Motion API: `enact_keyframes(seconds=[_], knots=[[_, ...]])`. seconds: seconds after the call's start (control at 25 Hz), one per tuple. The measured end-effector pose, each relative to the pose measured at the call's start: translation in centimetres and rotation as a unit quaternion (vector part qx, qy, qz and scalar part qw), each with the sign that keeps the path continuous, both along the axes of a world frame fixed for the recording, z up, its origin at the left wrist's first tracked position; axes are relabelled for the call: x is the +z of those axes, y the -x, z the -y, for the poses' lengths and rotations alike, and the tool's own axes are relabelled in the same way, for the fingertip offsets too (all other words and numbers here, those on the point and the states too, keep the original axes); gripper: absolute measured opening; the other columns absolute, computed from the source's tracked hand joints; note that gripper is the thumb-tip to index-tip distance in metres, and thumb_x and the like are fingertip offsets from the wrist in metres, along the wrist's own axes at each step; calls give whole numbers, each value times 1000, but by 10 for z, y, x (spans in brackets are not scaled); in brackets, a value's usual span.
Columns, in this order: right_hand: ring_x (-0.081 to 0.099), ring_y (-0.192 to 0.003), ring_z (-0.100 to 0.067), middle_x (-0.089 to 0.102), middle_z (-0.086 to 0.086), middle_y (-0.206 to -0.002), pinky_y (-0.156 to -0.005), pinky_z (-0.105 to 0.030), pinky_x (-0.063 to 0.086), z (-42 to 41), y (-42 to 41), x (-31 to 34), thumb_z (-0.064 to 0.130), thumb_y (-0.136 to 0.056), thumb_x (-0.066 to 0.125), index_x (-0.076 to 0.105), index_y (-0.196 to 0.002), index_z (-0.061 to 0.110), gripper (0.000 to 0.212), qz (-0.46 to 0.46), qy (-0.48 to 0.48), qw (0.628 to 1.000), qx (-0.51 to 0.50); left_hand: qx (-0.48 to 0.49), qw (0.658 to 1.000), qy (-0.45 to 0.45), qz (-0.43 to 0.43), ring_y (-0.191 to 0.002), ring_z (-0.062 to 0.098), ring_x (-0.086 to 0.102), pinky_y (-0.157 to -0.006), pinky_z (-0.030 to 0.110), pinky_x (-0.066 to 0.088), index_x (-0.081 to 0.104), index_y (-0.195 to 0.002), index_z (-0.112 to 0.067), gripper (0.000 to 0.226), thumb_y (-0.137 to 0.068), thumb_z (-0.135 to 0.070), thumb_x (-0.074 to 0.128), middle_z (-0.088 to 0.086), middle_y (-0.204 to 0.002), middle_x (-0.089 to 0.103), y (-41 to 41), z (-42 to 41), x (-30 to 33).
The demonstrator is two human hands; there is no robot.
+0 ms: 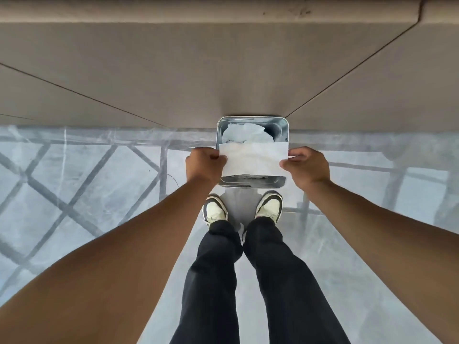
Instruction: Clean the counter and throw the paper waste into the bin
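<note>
A flat white sheet of paper is stretched between both hands, directly above an open metal bin. My left hand pinches the sheet's left edge. My right hand pinches its right edge. The bin is square with rounded corners and stands on the floor against the wall. Crumpled white paper lies inside it, partly hidden by the held sheet.
A beige panelled wall rises just behind the bin. The floor is pale grey with dark crossing lines. My two feet in pale shoes stand right in front of the bin.
</note>
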State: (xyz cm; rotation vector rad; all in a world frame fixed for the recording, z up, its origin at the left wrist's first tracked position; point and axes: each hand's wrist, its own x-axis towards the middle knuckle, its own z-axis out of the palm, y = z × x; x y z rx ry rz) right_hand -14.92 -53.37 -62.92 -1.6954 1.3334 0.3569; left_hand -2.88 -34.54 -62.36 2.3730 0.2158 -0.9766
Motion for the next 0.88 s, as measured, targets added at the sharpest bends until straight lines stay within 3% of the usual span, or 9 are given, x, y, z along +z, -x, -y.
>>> enact_keyframes(seconds=[0.12, 0.36, 0.48, 0.56, 0.64, 0.68, 0.76, 0.8, 0.88], knots=[[68, -87, -15, 74, 6, -86, -78, -26, 51, -2, -3, -23, 21, -73, 74, 68, -89, 26, 18, -4, 20, 1000, 5, -7, 1000, -4, 22, -74, 39, 67, -73, 43, 59, 73, -75, 0, 20, -82, -18, 68, 25, -75, 71, -7, 6, -23], [68, -91, -14, 76, 6, -92, -84, -26, 52, -10, -11, -44, 23, -75, 72, 71, -95, 24, 20, -5, 47, 999, 3, -51, 998, -14, 29, -62, 39, 59, -71, 39, 58, 68, -70, 4, 19, -80, -10, 62, 30, -75, 69, -14, 15, -32], [68, -90, -12, 75, 7, -94, -80, -22, 49, -10, -17, -49, 23, -76, 70, 71, -96, 25, 20, -7, 57, 998, -7, -60, 998, -18, 29, -56, 33, 51, -59, 32, 50, 65, -66, 5, 18, -77, -8, 59, 31, -68, 64, -16, 16, -35], [67, -90, -12, 75, 9, -95, -77, -21, 48, -10, -19, -49, 22, -77, 68, 71, -99, 24, 23, -15, 61, 998, -12, -62, 997, -27, 34, -55, 26, 40, -54, 27, 37, 56, -55, 0, 22, -75, -9, 59, 22, -53, 49, -16, 16, -34], [66, -91, -11, 74, 10, -97, -75, -20, 46, -9, -18, -46, 22, -78, 66, 70, -102, 24, 24, -13, 62, 998, -8, -60, 997, -28, 39, -59, 25, 40, -56, 27, 37, 47, -50, -13, 29, -75, -11, 61, 4, -52, 45, -16, 16, -30], [65, -91, -10, 74, 9, -99, -73, -20, 44, -10, -16, -43, 22, -80, 66, 69, -104, 23, 24, -6, 59, 998, 2, -67, 997, -22, 43, -66, 26, 48, -62, 28, 42, 52, -55, -20, 26, -78, -14, 64, 3, -60, 54, -16, 15, -26], [62, -90, -9, 72, 8, -104, -73, -20, 41, -11, -12, -34, 23, -83, 65, 66, -107, 21, 25, 1, 61, 998, 25, -75, 996, -6, 53, -88, 28, 63, -79, 30, 49, 73, -87, -19, 7, -83, -21, 68, 7, -88, 73, -16, 12, -19], [61, -91, -10, 71, 7, -107, -74, -20, 40, -10, -11, -30, 25, -84, 64, 65, -109, 21, 25, 8, 64, 997, 29, -76, 995, -3, 63, -99, 26, 66, -85, 30, 49, 74, -105, -16, 23, -84, -24, 69, 6, -102, 76, -17, 9, -17], [62, -97, -14, 69, 4, -115, -77, -21, 40, -6, -12, -16, 27, -86, 63, 63, -112, 21, 27, -3, 65, 998, 24, -80, 995, -21, 62, -108, 24, 66, -89, 28, 47, 69, -121, -15, 37, -86, -26, 68, 5, -115, 74, -19, 7, -6]])
